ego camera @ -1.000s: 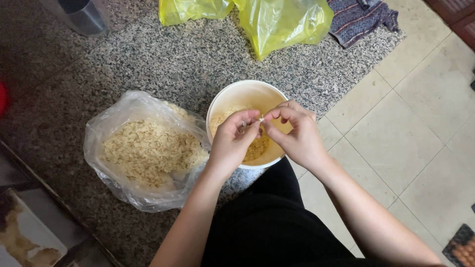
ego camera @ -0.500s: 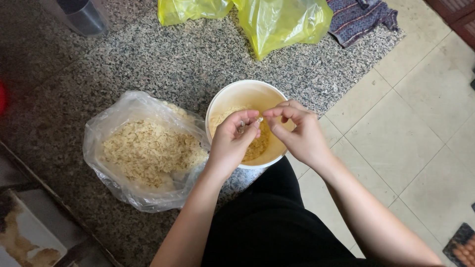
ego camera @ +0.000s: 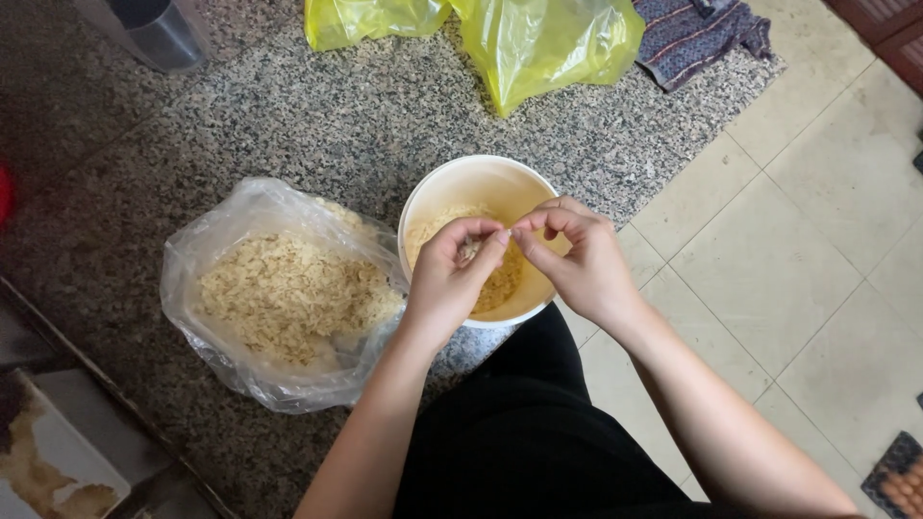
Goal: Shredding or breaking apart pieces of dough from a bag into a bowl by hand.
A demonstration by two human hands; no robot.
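A round cream bowl (ego camera: pixel 460 179) holding small pale pieces stands at the edge of a speckled granite counter (ego camera: pixel 288 125). Both hands hover over it. My left hand (ego camera: pixel 450 279) pinches a small pale piece between thumb and fingers. My right hand (ego camera: pixel 577 259) meets it, fingertips pinched on the same small piece. Left of the bowl lies an open clear plastic bag (ego camera: pixel 274 293) full of pale flaky bits.
Two yellow plastic bags (ego camera: pixel 538 38) lie at the back of the counter, with a dark striped cloth (ego camera: pixel 697 34) to their right. A grey container (ego camera: pixel 154 29) stands at the back left. Tiled floor (ego camera: pixel 817 240) lies to the right.
The hands have stayed over the bowl; the fingers have shifted slightly as they work the small piece between them.
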